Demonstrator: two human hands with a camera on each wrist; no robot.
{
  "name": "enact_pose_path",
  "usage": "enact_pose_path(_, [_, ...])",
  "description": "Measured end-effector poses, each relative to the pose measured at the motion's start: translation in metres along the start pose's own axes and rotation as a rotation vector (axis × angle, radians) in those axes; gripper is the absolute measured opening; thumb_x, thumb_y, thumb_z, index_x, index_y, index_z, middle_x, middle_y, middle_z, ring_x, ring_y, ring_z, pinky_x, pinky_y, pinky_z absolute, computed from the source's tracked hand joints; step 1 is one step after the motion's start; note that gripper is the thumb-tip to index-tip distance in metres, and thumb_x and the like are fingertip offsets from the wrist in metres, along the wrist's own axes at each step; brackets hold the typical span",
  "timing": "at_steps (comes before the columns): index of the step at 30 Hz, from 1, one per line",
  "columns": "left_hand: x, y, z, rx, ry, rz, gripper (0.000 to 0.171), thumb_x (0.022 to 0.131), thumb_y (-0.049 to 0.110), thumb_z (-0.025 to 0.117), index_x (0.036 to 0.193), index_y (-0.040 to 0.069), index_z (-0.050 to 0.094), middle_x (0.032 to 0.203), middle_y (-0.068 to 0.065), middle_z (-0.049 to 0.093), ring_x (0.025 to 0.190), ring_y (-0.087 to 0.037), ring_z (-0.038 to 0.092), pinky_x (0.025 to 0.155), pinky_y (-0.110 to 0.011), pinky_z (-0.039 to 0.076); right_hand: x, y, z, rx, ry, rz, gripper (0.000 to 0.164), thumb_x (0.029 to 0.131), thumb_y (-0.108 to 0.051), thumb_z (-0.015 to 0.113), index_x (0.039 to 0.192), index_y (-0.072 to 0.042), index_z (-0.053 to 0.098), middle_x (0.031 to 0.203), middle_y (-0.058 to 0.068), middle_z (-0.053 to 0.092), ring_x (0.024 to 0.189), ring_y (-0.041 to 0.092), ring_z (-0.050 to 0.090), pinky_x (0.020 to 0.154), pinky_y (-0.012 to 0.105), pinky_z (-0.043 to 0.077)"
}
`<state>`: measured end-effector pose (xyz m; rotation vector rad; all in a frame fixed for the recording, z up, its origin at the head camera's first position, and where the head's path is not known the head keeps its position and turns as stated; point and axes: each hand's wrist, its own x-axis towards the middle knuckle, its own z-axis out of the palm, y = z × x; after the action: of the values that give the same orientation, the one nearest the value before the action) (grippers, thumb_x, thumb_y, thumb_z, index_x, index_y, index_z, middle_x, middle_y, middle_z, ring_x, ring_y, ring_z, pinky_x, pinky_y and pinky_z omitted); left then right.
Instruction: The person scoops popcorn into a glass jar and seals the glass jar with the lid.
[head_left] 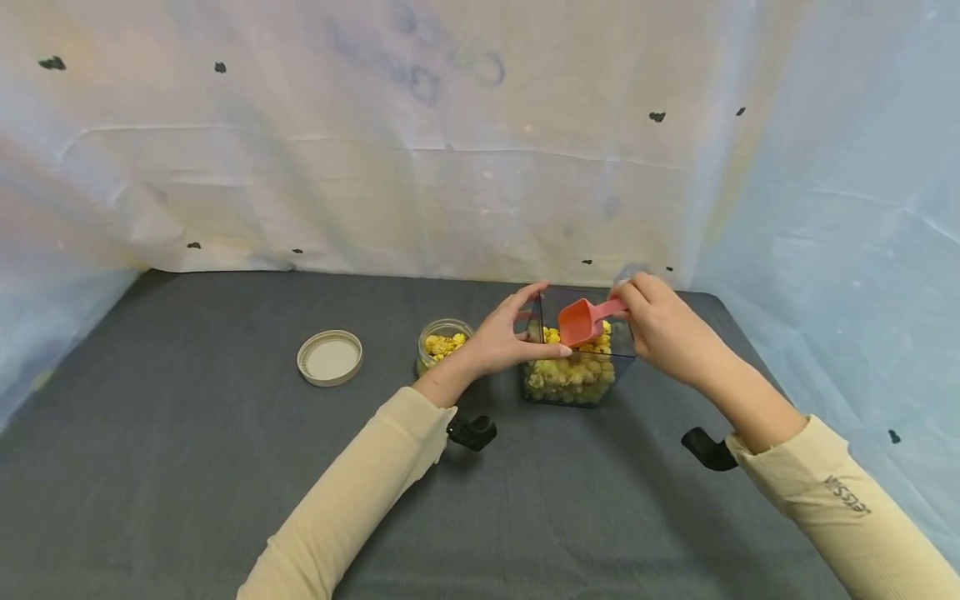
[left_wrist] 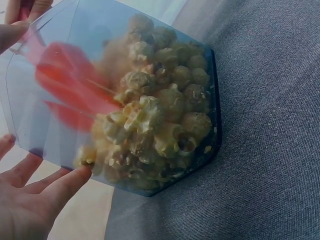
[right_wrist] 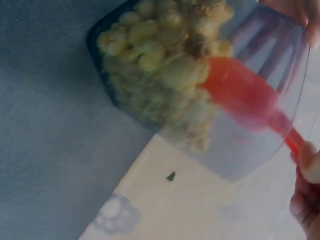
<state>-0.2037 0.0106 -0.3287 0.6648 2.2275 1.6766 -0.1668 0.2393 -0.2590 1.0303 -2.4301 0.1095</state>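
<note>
A clear square-sided container (head_left: pixel 570 390) filled partway with caramel-coloured popcorn (left_wrist: pixel 150 115) stands on the right part of the table. My left hand (head_left: pixel 504 335) holds its left side near the rim, thumb along the front and fingers spread over the side wall. In my right hand (head_left: pixel 666 329), the handle of a pink-red scoop (head_left: pixel 577 323) is pinched above the right rim. The scoop's bowl is down inside the container and meets the popcorn in the right wrist view (right_wrist: pixel 240 92). How much popcorn the bowl holds cannot be seen.
Left of the container, partly behind my left forearm, stands a round clear jar (head_left: pixel 424 360) with yellow popcorn in it. A pale round lid (head_left: pixel 330 358) lies farther left on the dark grey table (head_left: pixel 187 433). A pale sheet (head_left: pixel 450 200) hangs behind the table.
</note>
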Motion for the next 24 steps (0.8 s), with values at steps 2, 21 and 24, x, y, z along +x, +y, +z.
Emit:
enact_pose_path(2, [-0.001,0.000,0.000,-0.008,0.002,0.001,0.088,0.078,0.032,0.080,0.148,0.040,0.027,0.154,0.000,0.027,0.140,-0.031,0.034,0.106,-0.048,0.042,0.003,-0.004,-0.003,-0.040,-0.042,-0.005,0.017,0.080,0.013,0.065,0.096,0.009,0.059,0.083,0.014,0.051,0.072,0.027,0.044,0.065,0.035,0.038])
enact_pose_path(21, [-0.005,-0.005,-0.008,-0.034,0.008,-0.001,0.088,0.078,0.033,0.081,0.148,0.040,0.028,0.153,0.001,0.027,0.140,-0.029,0.034,0.106,-0.046,0.042,0.024,-0.002,0.008,0.062,-0.068,0.034,0.015,0.083,0.016,0.058,0.096,0.008,0.061,0.083,0.014,0.051,0.073,0.026,0.046,0.064,0.036,0.042])
enact_pose_path(24, [-0.005,-0.005,-0.008,-0.035,0.009,-0.001,0.088,0.077,0.032,0.081,0.148,0.040,0.028,0.153,0.002,0.027,0.140,-0.029,0.034,0.106,-0.046,0.042,0.018,0.001,0.011,0.083,-0.024,0.051,0.011,0.085,0.013,0.060,0.094,0.007,0.061,0.083,0.014,0.051,0.071,0.026,0.046,0.064,0.036,0.043])
